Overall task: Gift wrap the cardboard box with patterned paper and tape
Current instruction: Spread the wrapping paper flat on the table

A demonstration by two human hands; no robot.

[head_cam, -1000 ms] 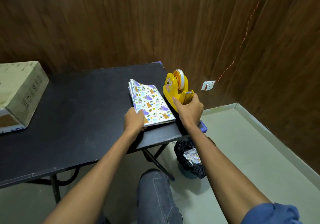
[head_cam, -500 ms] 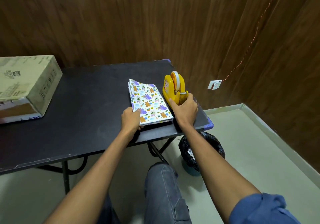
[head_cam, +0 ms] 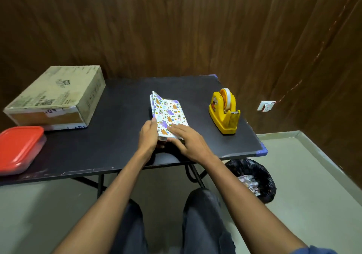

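Both hands meet on the folded patterned paper [head_cam: 168,114] near the black table [head_cam: 121,97]'s front edge: left hand [head_cam: 148,136] grips its left side, right hand [head_cam: 189,142] lies flat (fingers straight); cardboard box [head_cam: 56,95] far left, tape dispenser [head_cam: 224,110] right

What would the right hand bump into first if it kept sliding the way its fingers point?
The right hand lies flat on the folded patterned paper, fingers aimed up-left. Sliding on, it would probably meet the left hand gripping the paper's near-left edge.
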